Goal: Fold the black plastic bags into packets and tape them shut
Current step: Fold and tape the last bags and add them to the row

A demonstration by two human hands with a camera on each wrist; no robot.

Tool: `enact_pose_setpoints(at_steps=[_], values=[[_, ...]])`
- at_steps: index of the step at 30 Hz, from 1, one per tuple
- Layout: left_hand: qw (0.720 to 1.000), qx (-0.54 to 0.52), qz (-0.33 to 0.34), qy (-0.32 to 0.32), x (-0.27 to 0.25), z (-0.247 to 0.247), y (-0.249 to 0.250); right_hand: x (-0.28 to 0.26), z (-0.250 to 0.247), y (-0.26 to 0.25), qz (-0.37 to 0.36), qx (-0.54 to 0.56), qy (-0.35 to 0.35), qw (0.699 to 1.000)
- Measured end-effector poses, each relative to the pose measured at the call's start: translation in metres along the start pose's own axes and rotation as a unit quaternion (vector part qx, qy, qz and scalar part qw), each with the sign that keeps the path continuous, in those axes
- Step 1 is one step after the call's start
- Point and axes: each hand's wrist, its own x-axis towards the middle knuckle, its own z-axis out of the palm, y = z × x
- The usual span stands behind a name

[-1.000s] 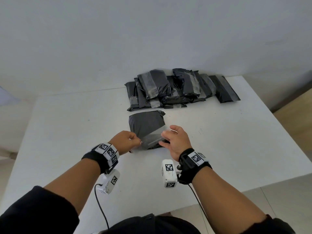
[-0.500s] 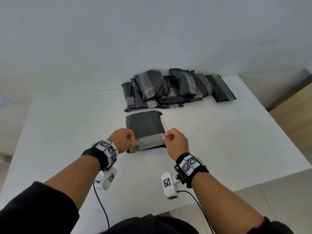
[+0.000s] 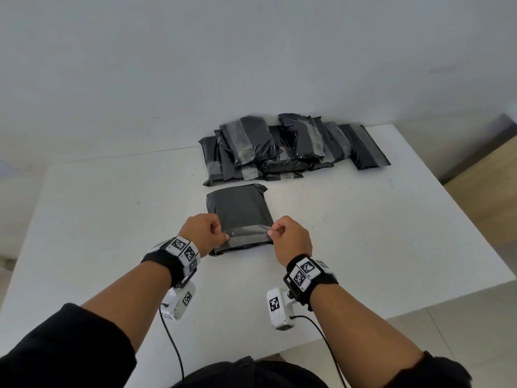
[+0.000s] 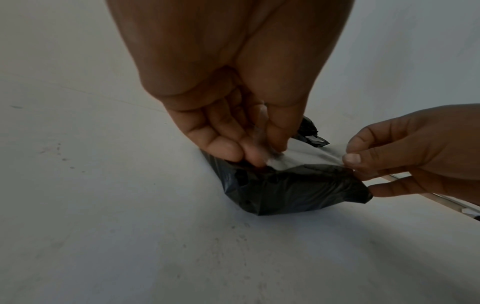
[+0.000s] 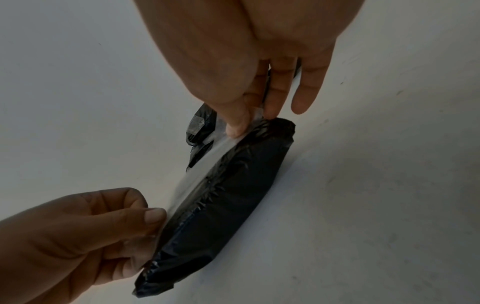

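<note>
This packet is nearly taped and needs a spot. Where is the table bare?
Bare table lies left of the packet in hand, and right of it up to the table's right edge. The far edge is crowded by the pile of taped packets, right behind it.

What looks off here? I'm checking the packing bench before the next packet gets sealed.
Little stands out. The finished packets lie in a loose, overlapping heap, tape strips at differing angles. The front packet lies flat while the left hand and right hand pinch the tape strip.
</note>
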Motion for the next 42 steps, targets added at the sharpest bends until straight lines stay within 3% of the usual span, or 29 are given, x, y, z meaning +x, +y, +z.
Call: enact_pose_setpoints(at_steps=[6, 12, 16, 25, 31, 42], values=[[1.0, 0.027, 0.005, 0.015, 0.002, 0.003, 0.0, 0.007, 0.004, 0.001, -0.018, 0.015, 0.009, 1.0], [0.999, 0.001, -0.024, 0.046, -0.006, 0.011, -0.018, 0.008, -0.004, 0.006, 0.018, 0.085, -0.09, 0.992], [0.998, -0.043, -0.044, 0.015, -0.011, 0.013, -0.032, 0.011, -0.003, 0.01, 0.006, 0.072, -0.084, 0.994], [0.985, -0.16, 0.023, 0.058, -0.02, 0.009, -0.036, 0.011, -0.009, 0.016, -0.096, 0.077, -0.105, 0.987], [0.974, -0.219, 0.054, 0.034, -0.024, 0.008, -0.036, 0.009, -0.014, 0.014, -0.116, 0.091, -0.152, 0.977], [0.981, -0.187, -0.041, 0.037, -0.031, 0.022, -0.056, 0.006, 0.001, 0.017, -0.04, 0.079, -0.126, 0.988]])
